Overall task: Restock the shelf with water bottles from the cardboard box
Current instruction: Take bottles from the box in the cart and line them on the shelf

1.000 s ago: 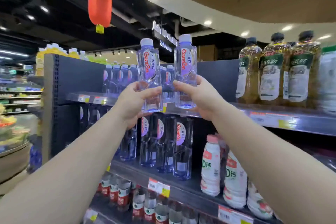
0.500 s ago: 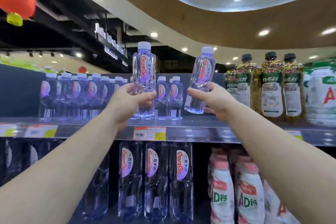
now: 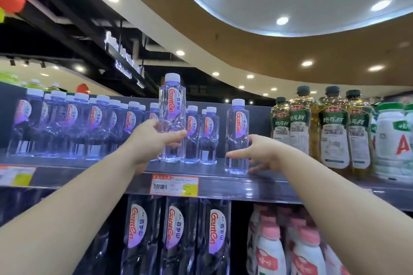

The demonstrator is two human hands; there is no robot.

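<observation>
My left hand [image 3: 152, 140] grips a clear water bottle [image 3: 172, 105] with a white cap and holds it upright just above the top shelf [image 3: 245, 190], in front of the row of same bottles [image 3: 67, 123]. A second water bottle [image 3: 237, 131] stands on the shelf to the right, apart from the row. My right hand [image 3: 263, 154] is beside it with the fingers spread; the straight thumb lies across the bottle's lower front. The cardboard box is out of view.
Yellow drink bottles [image 3: 333, 127] with dark caps and white jugs [image 3: 393, 140] fill the shelf's right part. Taller water bottles [image 3: 176, 234] and pink-capped milk drinks [image 3: 270, 252] stand on the shelf below. A price tag [image 3: 174, 185] hangs on the shelf edge.
The right hand set its tilted bottle upright on the shelf and loosened its fingers. The left hand lowered its bottle toward the shelf. The camera view tilted upward.
</observation>
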